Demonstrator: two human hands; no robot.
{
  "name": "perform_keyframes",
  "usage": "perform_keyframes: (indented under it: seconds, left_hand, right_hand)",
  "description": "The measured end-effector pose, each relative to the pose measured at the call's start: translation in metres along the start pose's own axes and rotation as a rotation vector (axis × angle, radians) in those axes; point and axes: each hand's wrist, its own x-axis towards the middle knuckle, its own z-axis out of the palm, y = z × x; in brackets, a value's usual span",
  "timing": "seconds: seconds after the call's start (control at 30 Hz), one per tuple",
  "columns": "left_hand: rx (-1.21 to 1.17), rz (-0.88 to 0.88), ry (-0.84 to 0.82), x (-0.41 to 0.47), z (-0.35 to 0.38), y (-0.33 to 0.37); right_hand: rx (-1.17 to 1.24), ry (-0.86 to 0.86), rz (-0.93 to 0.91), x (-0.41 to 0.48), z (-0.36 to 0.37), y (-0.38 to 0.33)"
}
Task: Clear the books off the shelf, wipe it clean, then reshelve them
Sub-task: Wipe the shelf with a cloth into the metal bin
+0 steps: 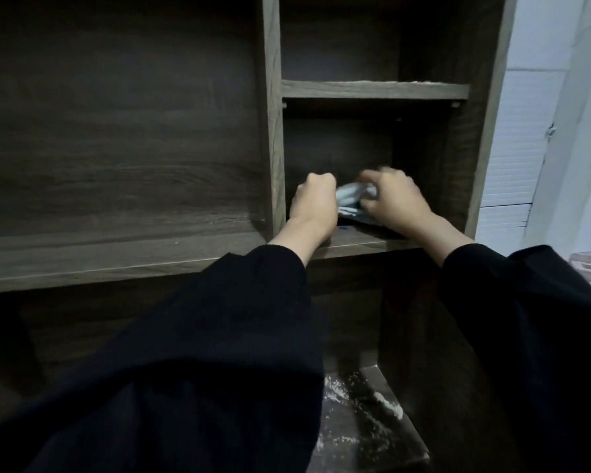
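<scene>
Shelving of dark wood-grain laminate. Both hands inside lower right compartment, over its board. Left hand, right hand: each grip curled onto crumpled pale grey-blue cloth, bunched between them just above board. Right fingers blurred. Cloth looks soft, light, limp. Likely best wadded into one palm and pressed flat to wipe.

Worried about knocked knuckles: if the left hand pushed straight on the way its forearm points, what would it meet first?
Probably the dark back panel. The left hand points inward at it, and the cloth lies off to its right. Depth is unclear.
</scene>
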Motion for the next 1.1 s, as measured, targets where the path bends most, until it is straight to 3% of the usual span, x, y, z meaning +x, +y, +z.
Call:
perform_keyframes:
  seconds: [0.13, 0.3, 0.43, 0.63, 0.83, 1.0, 1.1]
  left_hand:
    - [-0.122, 0.171, 0.212, -0.033, -0.026, 0.008]
    - [-0.276, 0.222, 0.337, -0.114, -0.064, -0.002]
    - [-0.241, 0.137, 0.277, -0.184, -0.072, -0.037]
    - [-0.231, -0.066, 0.021, -0.29, -0.024, -0.119]
    - [-0.377, -0.499, -0.217, -0.394, 0.023, -0.203]
    - [-0.509, -1.205, -0.266, -0.459, 0.061, -0.271]
    - [-0.634, -1.514, -0.229, -0.492, 0.085, -0.302]
  right_hand:
    - [0.076, 0.336, -0.112, -0.031, -0.026, -0.011]
    - [0.047, 0.447, -0.27, -0.101, -0.056, -0.051]
    - [0.027, 0.345, -0.396, -0.169, -0.04, -0.09]
    - [0.005, 0.015, -0.409, -0.271, 0.041, -0.147]
    - [0.233, -0.36, -0.334, -0.354, 0.129, -0.216]
    - [0.377, -0.649, -0.135, -0.412, 0.199, -0.249]
    - [0.355, -0.765, 0.042, -0.432, 0.225, -0.261]
